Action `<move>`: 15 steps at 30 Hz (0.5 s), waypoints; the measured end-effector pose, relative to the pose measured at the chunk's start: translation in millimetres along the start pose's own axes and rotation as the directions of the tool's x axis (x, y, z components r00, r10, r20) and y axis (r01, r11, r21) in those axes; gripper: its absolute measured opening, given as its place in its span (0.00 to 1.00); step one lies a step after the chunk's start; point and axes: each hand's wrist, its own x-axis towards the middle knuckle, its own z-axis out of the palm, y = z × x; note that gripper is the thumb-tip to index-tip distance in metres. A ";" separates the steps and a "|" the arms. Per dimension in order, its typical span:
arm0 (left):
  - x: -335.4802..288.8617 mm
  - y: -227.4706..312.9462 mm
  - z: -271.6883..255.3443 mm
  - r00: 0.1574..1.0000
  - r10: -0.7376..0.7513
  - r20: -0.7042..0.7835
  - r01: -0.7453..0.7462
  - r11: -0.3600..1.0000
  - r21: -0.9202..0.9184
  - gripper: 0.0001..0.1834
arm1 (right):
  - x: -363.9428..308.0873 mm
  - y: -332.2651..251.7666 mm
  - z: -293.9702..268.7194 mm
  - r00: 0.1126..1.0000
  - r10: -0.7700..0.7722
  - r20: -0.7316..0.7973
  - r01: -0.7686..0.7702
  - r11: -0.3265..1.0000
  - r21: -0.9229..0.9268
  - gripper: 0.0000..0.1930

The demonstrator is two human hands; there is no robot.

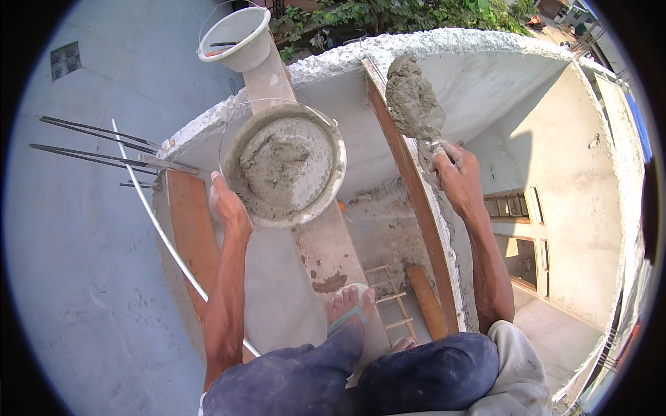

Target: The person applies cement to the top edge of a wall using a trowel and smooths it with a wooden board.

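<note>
In my right hand [458, 175] is a trowel [436, 145], gripped by its handle. A thick lump of wet grey mortar [411, 97] covers most of its blade, over the top of a narrow wall edged with a brown board [399, 149]. My left hand [230, 204] lies along the left side of a bucket [338, 163], its visible fingers stretched out; contact with the bucket's side cannot be made out clearly. Grey mortar [274, 173] partly fills the bucket, which stands on a plank [329, 243] in front of my feet.
A second pale bucket [239, 35] with tools inside stands at the plank's far end. Rough wall tops [333, 59] curve around me. Dark steel bars [97, 135] and a white pipe [166, 239] jut out at left. Far below lies a floor with a wooden ladder [392, 298].
</note>
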 end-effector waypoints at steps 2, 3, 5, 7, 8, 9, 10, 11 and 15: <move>-1.4 2.5 0.3 0.999 0.014 -0.034 -0.012 0.999 0.053 0.29 | 28.9 52.6 26.2 0.972 -0.159 -0.171 0.110 0.958 -0.265 0.17; -9.4 8.9 8.7 0.999 0.015 -0.051 -0.012 0.997 0.072 0.29 | 43.8 82.3 39.7 0.944 -0.236 -0.232 0.126 0.905 -0.407 0.17; -18.6 1.2 22.9 0.998 -0.010 -0.061 0.015 0.997 0.080 0.29 | 66.3 120.9 35.2 0.964 -0.166 -0.209 0.014 0.814 -0.580 0.16; -6.1 9.3 -8.4 0.994 0.024 -0.104 -0.007 0.986 0.164 0.30 | 80.2 137.3 75.9 0.984 0.177 -0.012 -0.151 0.802 -0.578 0.14; -3.4 7.6 2.9 0.996 0.011 -0.083 0.001 0.991 0.134 0.30 | 72.2 121.3 51.3 0.992 0.115 -0.047 -0.121 0.809 -0.575 0.15; -6.0 8.7 1.4 0.997 0.012 -0.076 0.000 0.987 0.159 0.30 | 60.8 114.4 43.7 0.998 0.012 -0.063 -0.042 0.857 -0.513 0.17; -7.6 8.9 0.6 0.997 0.014 -0.077 0.000 0.983 0.183 0.30 | 51.6 108.0 35.8 0.992 -0.090 -0.085 0.043 0.892 -0.450 0.19; -10.2 14.0 -2.5 0.996 0.023 -0.085 -0.004 0.977 0.214 0.30 | 42.1 90.8 33.9 0.976 -0.192 -0.107 0.140 0.918 -0.371 0.21; -42.7 22.6 37.9 0.992 0.080 -0.101 -0.047 0.953 0.299 0.29 | -1.1 18.4 -6.3 0.958 -0.283 0.047 0.283 0.911 -0.300 0.20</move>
